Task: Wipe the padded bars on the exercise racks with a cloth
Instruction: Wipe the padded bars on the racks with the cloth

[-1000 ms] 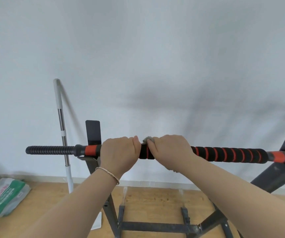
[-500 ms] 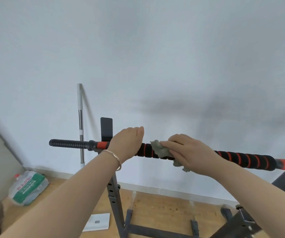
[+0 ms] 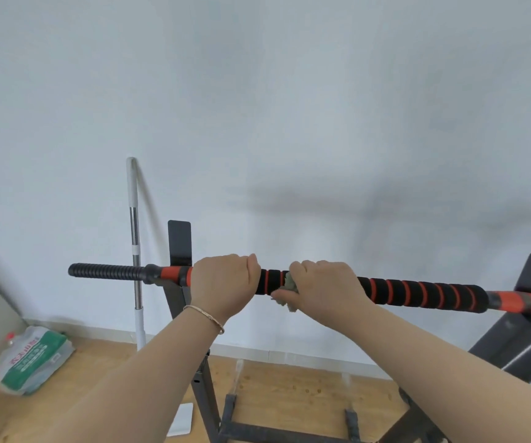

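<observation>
One dark rack [image 3: 179, 241] carries the padded bar [image 3: 417, 290] level before us; its foam looks soft and grippy, the bar itself stiff, so we hold it at the sleeve. A printed bag [image 3: 33, 359] on the floor [image 3: 289, 388] hides its contents. Our left hand [image 3: 222, 282] wraps the foam; our right hand [image 3: 324, 287] clamps the limp cloth [image 3: 289, 284] against it, fingers [image 3: 301, 273] curled.

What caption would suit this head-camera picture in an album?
Left hand grips the padded bar while the right hand clasps a cloth against it.
</observation>
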`<move>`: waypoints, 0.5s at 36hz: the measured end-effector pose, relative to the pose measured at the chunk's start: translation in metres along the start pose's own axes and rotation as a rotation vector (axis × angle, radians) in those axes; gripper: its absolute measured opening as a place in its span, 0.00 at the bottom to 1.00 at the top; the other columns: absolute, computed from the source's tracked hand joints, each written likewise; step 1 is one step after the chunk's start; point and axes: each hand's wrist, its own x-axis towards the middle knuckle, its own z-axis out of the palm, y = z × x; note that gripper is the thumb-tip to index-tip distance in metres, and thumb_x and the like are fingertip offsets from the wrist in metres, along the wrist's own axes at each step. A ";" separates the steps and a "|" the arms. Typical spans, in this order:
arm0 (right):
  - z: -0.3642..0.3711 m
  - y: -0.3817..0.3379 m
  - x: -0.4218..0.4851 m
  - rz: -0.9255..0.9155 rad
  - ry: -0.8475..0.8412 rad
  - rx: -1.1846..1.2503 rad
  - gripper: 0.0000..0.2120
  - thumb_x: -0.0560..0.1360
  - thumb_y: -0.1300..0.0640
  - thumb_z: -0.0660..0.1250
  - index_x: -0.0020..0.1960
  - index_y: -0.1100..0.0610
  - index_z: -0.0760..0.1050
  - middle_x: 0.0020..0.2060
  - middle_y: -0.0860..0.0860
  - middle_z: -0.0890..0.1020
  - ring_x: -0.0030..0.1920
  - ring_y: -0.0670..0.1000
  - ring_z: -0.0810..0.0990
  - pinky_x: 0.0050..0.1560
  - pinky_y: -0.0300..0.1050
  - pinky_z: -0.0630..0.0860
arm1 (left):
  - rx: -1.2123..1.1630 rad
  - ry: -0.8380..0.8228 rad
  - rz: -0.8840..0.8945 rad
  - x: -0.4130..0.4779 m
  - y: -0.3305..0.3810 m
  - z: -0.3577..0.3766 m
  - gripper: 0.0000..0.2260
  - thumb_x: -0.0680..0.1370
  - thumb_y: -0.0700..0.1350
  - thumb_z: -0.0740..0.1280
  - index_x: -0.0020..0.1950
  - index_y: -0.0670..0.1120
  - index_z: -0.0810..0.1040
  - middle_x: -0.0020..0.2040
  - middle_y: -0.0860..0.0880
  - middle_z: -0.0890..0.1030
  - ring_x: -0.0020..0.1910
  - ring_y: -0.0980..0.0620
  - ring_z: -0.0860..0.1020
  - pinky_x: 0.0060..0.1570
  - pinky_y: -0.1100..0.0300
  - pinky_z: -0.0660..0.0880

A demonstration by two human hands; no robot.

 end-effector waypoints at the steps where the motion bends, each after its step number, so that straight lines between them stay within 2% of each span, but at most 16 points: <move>1: 0.000 0.002 0.002 -0.021 0.013 0.006 0.28 0.76 0.30 0.43 0.37 0.52 0.63 0.27 0.46 0.74 0.23 0.50 0.66 0.26 0.40 0.56 | -0.010 0.010 -0.004 0.000 0.000 0.000 0.11 0.59 0.37 0.75 0.34 0.42 0.73 0.22 0.47 0.67 0.20 0.50 0.59 0.26 0.63 0.60; 3: -0.003 0.002 0.005 -0.068 -0.010 -0.026 0.24 0.80 0.35 0.46 0.39 0.52 0.64 0.29 0.47 0.75 0.25 0.51 0.66 0.26 0.40 0.53 | -0.012 0.045 -0.018 0.000 0.000 0.001 0.10 0.61 0.38 0.73 0.33 0.43 0.72 0.22 0.48 0.67 0.20 0.51 0.59 0.26 0.64 0.59; 5: -0.005 0.004 0.010 -0.177 -0.122 -0.088 0.13 0.83 0.45 0.52 0.50 0.52 0.69 0.36 0.48 0.72 0.32 0.54 0.70 0.29 0.43 0.59 | -0.020 0.104 -0.021 -0.001 0.000 0.005 0.10 0.63 0.37 0.71 0.32 0.44 0.70 0.22 0.49 0.66 0.20 0.51 0.59 0.27 0.64 0.58; 6: -0.010 0.002 0.013 -0.194 -0.194 -0.103 0.07 0.83 0.50 0.55 0.53 0.53 0.68 0.37 0.48 0.69 0.35 0.55 0.71 0.31 0.44 0.62 | -0.028 0.141 -0.021 -0.001 0.000 0.007 0.09 0.64 0.37 0.69 0.31 0.45 0.69 0.22 0.49 0.66 0.21 0.51 0.59 0.27 0.63 0.58; 7: -0.015 -0.001 0.016 -0.162 -0.245 -0.114 0.04 0.82 0.53 0.56 0.53 0.53 0.67 0.36 0.48 0.67 0.36 0.55 0.71 0.33 0.45 0.66 | -0.034 0.174 -0.020 -0.001 0.001 0.009 0.07 0.66 0.38 0.66 0.31 0.45 0.69 0.22 0.49 0.65 0.21 0.51 0.59 0.28 0.63 0.58; 9: -0.023 -0.010 0.024 -0.058 -0.296 -0.113 0.07 0.80 0.56 0.57 0.44 0.55 0.63 0.32 0.47 0.68 0.33 0.53 0.71 0.35 0.45 0.69 | -0.037 0.234 -0.024 -0.002 0.001 0.013 0.07 0.69 0.39 0.59 0.31 0.46 0.69 0.23 0.49 0.66 0.22 0.50 0.58 0.29 0.62 0.57; 11: -0.024 -0.012 0.036 0.037 -0.365 -0.051 0.13 0.79 0.57 0.57 0.37 0.54 0.61 0.31 0.48 0.70 0.32 0.52 0.71 0.34 0.45 0.68 | -0.048 0.264 -0.042 -0.003 0.002 0.017 0.08 0.70 0.40 0.56 0.31 0.46 0.69 0.23 0.49 0.67 0.23 0.50 0.58 0.29 0.61 0.57; 15: -0.017 -0.008 0.052 0.129 -0.417 0.030 0.14 0.80 0.61 0.54 0.36 0.56 0.61 0.34 0.51 0.69 0.40 0.57 0.74 0.38 0.48 0.69 | -0.126 0.312 -0.103 -0.003 0.002 0.018 0.12 0.73 0.41 0.55 0.30 0.47 0.69 0.24 0.50 0.67 0.24 0.48 0.60 0.29 0.60 0.57; 18: -0.012 -0.007 0.046 0.172 -0.242 0.113 0.14 0.83 0.56 0.52 0.39 0.56 0.61 0.33 0.51 0.72 0.39 0.57 0.74 0.40 0.49 0.73 | -0.198 0.317 -0.115 -0.005 0.001 0.022 0.14 0.77 0.42 0.53 0.32 0.47 0.70 0.26 0.50 0.68 0.25 0.47 0.65 0.29 0.58 0.59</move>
